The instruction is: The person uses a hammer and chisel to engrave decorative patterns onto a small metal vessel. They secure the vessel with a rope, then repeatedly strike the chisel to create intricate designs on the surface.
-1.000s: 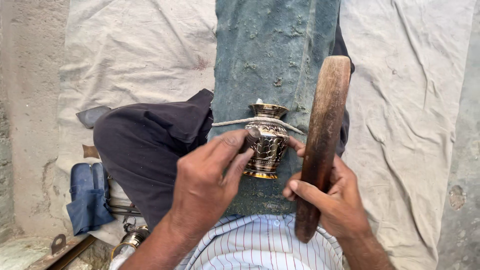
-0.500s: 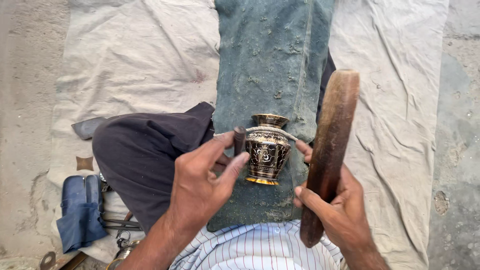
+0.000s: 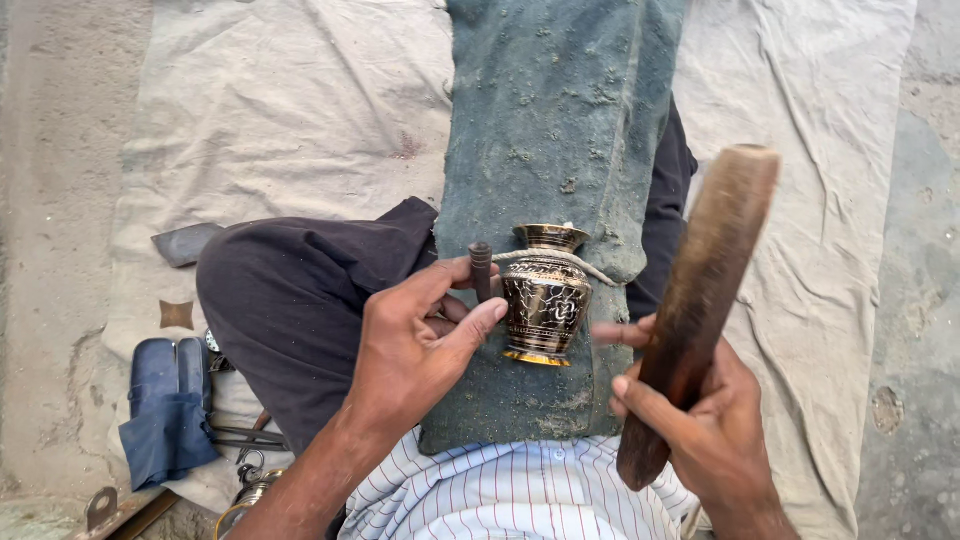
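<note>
A small engraved brass vase [image 3: 545,295] with dark patterned sides lies on a grey-green cloth [image 3: 560,120] spread over my outstretched leg. A cord loops around its neck. My left hand [image 3: 420,345] holds a short dark metal punch [image 3: 481,270] upright beside the vase's shoulder, fingertips touching the vase. My right hand [image 3: 700,430] grips a long brown wooden mallet [image 3: 700,300], raised to the right of the vase, with one finger stretched toward the vase.
I sit on a pale sheet [image 3: 290,120] over a sandy floor. My bent left leg in dark trousers [image 3: 290,300] lies at the left. A blue folded pouch [image 3: 165,405], metal tools [image 3: 245,435] and a dark flat piece [image 3: 185,243] sit nearby.
The punch has come away from the vase's neck and stands upright in my left hand. The mallet has tilted and swung out to the right.
</note>
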